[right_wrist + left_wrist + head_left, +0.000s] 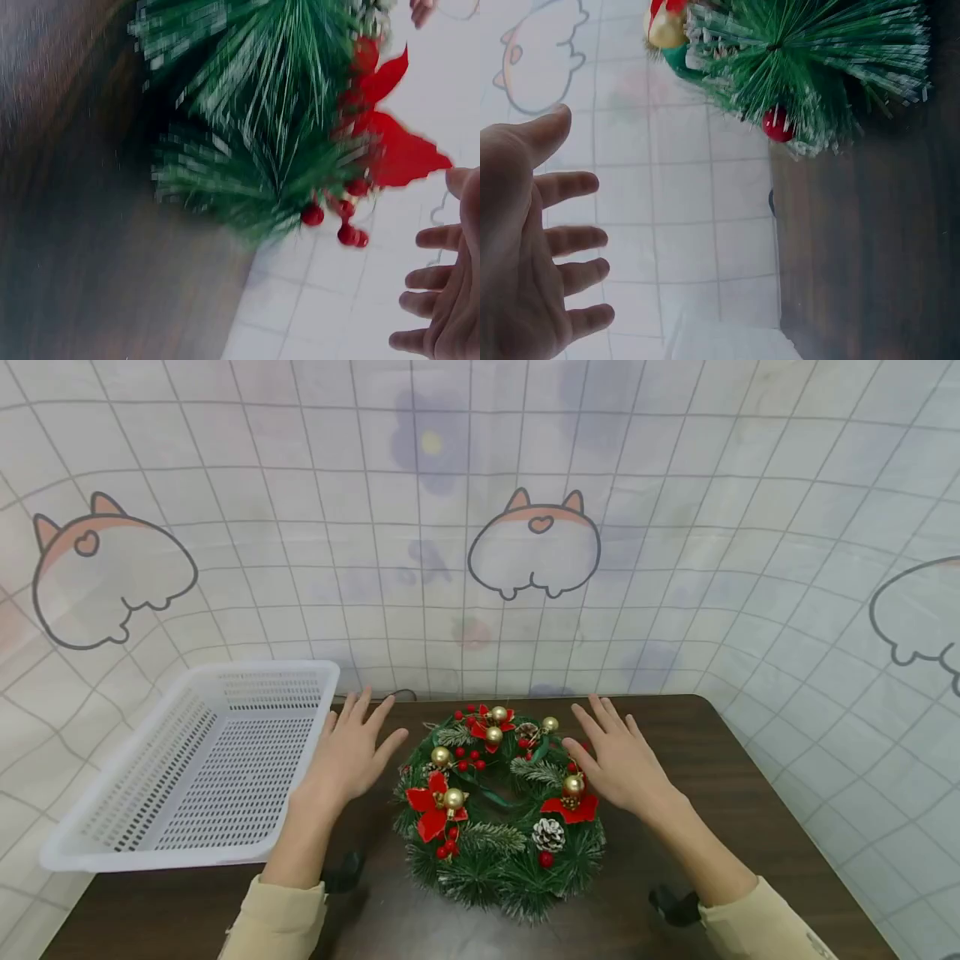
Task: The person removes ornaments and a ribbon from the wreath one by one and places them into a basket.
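Spread apart, with fingers clear of one another, a person's left hand (348, 760) and right hand (618, 764) flank a round Christmas wreath of dark green, frost-tipped artificial pine (502, 877). The wreath lies flat at the centre of a dark brown wood-grain table (750, 827), its middle hole showing.

Red, pointed-petal fabric flowers dress the ring — one at left (429, 810), one at right (573, 810) and one at the far edge. Shiny gold balls sit beside the petals, including one on the left flower (453, 798). Glossy red berries (471, 762) cluster near the far left, with others dotted around; a brown pinecone with white-tipped scales (549, 835) rests near the front right. Whitened, frosted sprigs (491, 837) lie across the needles, and green ribbon (542, 749) threads through the far side.

The left hand hovers between the wreath and a white rectangular plastic basket with slotted sides (232, 777), which stands at the table's left. The right hand is at the wreath's right edge — its thumb close to a red petal in the right wrist view, though contact cannot be told. Cream sleeves (281, 914) end behind both wrists, before white grid-patterned fabric (660, 468) printed with cartoon animal rumps (534, 552).
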